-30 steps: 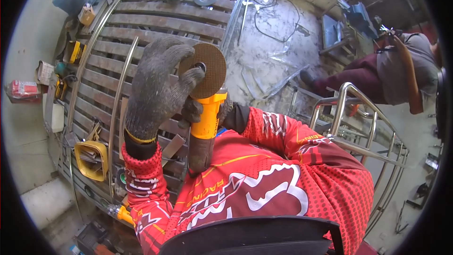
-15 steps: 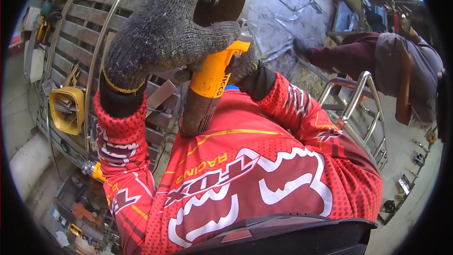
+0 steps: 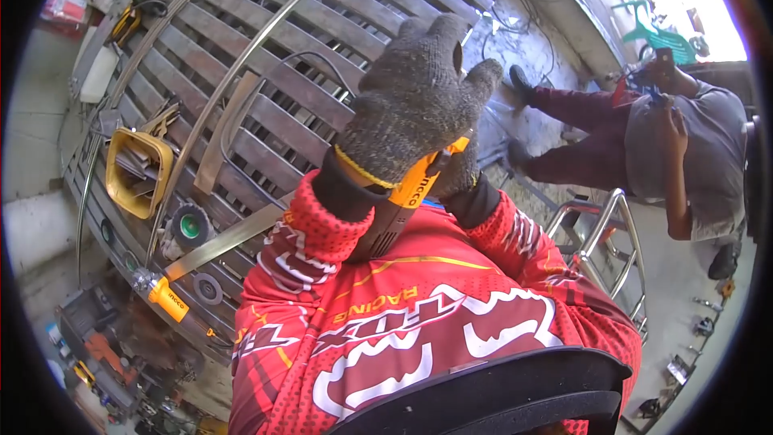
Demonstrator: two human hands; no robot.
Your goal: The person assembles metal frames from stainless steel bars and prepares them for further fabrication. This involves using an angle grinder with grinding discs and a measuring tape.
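Note:
An orange and black angle grinder (image 3: 415,183) is held in front of my chest, its rear end against my red shirt. My right hand (image 3: 460,173), in a dark grey knit glove, is wrapped around the body, partly hidden behind it. My gloved left hand (image 3: 423,97) covers the head end, its fingers curled and the thumb stretched towards the right. A thin dark sliver shows between these fingers and the thumb; the grinder's disc is otherwise hidden.
Beneath lies a slatted metal bench (image 3: 298,93) with a metal tube (image 3: 233,72), a yellow container (image 3: 138,175) of metal scraps, a second orange grinder (image 3: 169,300) and a wheel with a green centre (image 3: 190,226). A person (image 3: 684,153) works at right, near a chrome frame (image 3: 616,225).
My left hand has moved right and closer to my right hand, covering the disc that showed before. The view has shifted, showing more of the bench. The person at right has raised their hands.

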